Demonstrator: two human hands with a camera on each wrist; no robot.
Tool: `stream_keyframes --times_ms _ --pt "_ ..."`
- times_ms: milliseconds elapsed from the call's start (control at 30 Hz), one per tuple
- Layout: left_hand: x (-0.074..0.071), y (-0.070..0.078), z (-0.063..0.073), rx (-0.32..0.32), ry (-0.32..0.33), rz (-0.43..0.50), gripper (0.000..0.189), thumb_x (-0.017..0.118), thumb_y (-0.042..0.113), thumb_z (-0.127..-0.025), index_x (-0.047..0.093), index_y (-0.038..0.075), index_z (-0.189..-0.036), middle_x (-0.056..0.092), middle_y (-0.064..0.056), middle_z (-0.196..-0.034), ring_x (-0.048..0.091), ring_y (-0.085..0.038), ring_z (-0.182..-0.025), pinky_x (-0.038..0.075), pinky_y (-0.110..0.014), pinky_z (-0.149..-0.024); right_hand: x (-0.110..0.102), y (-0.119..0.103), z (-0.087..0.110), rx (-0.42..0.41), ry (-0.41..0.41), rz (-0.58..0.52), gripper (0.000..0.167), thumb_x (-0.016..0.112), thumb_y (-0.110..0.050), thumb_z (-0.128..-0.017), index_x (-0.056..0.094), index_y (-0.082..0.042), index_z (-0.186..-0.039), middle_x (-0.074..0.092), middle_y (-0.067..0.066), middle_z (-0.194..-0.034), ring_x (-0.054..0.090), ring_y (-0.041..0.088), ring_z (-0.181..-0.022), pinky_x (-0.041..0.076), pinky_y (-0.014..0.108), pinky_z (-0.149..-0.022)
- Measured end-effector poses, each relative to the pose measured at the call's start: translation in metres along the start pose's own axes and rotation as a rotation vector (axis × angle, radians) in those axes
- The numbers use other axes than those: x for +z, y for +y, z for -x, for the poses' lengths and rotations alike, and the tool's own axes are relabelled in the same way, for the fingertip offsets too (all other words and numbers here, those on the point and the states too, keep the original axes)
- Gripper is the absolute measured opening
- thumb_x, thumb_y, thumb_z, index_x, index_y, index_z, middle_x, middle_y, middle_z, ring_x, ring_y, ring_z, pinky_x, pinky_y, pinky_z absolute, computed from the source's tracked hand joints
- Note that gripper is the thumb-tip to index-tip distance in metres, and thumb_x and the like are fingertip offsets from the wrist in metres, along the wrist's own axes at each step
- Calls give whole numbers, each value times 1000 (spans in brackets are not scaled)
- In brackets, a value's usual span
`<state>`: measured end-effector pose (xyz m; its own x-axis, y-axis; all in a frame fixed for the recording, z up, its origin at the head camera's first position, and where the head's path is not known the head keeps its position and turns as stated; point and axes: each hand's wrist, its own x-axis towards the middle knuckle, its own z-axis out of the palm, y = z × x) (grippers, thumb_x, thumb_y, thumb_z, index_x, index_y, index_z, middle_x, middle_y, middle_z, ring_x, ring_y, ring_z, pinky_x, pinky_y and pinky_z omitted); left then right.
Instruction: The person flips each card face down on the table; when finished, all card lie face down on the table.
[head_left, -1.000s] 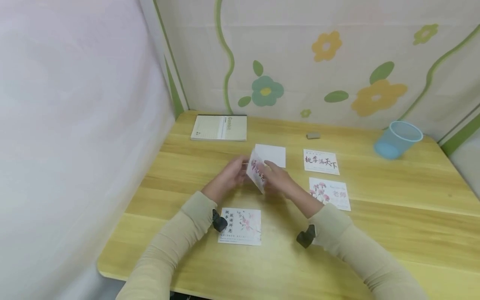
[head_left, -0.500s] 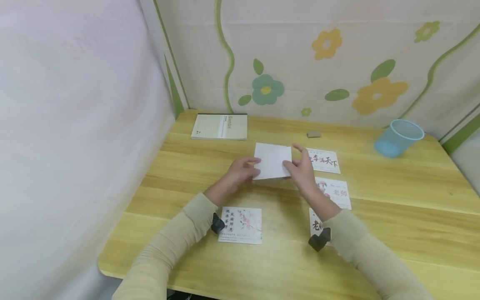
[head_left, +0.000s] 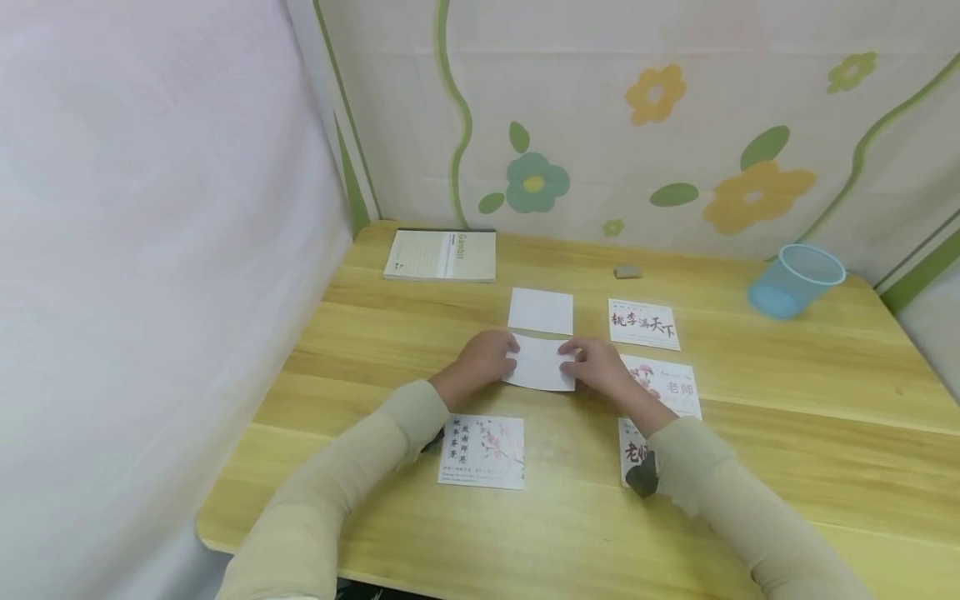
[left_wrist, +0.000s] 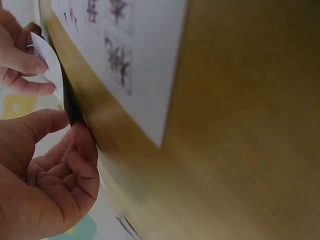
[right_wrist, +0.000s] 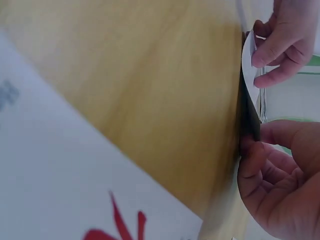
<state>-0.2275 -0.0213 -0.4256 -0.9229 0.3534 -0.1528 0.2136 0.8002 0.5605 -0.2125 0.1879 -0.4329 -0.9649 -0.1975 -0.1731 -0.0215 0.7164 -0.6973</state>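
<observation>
A card (head_left: 542, 363) with its blank white side up is bowed between both hands, just above the table. My left hand (head_left: 486, 357) pinches its left edge between thumb and fingers. At the opposite edge, my right hand (head_left: 597, 367) pinches it the same way. The left wrist view shows the card (left_wrist: 56, 75) curved, its underside dark and close to the wood. Right behind it lies another blank white card (head_left: 542, 311). A card with pink blossoms and dark characters (head_left: 482, 452) lies nearer the front, beside the left forearm.
On the right lie a card with red characters (head_left: 643, 324), a pink-flower card (head_left: 663, 385) and a third card (head_left: 633, 450) partly under the right wrist. A notepad (head_left: 440, 255), a small grey block (head_left: 627, 272) and a blue translucent cup (head_left: 797, 281) stand along the table's back.
The card was turned from its printed face to its blank face. Both hands then brought it nearer the front and lower, uncovering the blank card behind. It is now bowed.
</observation>
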Motion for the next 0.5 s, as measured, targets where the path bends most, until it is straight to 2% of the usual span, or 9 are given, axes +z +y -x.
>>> stream_keyframes --times_ms 67,167,333,433,500 --pt "0 3 -2 5 -3 -78 26 62 13 -84 63 6 -109 63 -8 -110 56 -23 -104 43 -34 -92 0 0 -2 -11 6 48 27 64 -9 -83 63 -3 -110 57 8 -68 52 18 -52 46 30 -48" --pt "-2 8 -2 -20 -17 -147 28 63 15 -83 63 8 -110 63 -6 -110 56 -24 -102 44 -35 -89 0 -2 -3 -19 9 114 27 65 -11 -82 64 -5 -109 55 7 -71 50 19 -57 44 30 -51" --pt "-3 9 0 -57 -42 -174 30 61 18 -85 61 11 -115 63 -4 -109 57 -22 -94 45 -34 -81 1 -3 -3 -35 14 185 28 67 -14 -82 64 -8 -110 53 6 -69 48 18 -58 42 30 -52" --pt "-5 7 7 -72 -24 -179 32 52 17 -90 57 13 -121 62 -6 -111 56 -20 -87 47 -32 -71 -1 -6 1 -52 29 200 30 64 -17 -85 62 -9 -114 53 4 -69 48 17 -56 41 30 -50" --pt "-10 9 20 -99 -6 -185 36 45 18 -94 51 14 -129 59 -10 -114 55 -22 -81 46 -31 -63 -4 -11 7 -62 36 186 32 63 -19 -87 60 -10 -117 55 5 -70 49 18 -56 42 30 -50"
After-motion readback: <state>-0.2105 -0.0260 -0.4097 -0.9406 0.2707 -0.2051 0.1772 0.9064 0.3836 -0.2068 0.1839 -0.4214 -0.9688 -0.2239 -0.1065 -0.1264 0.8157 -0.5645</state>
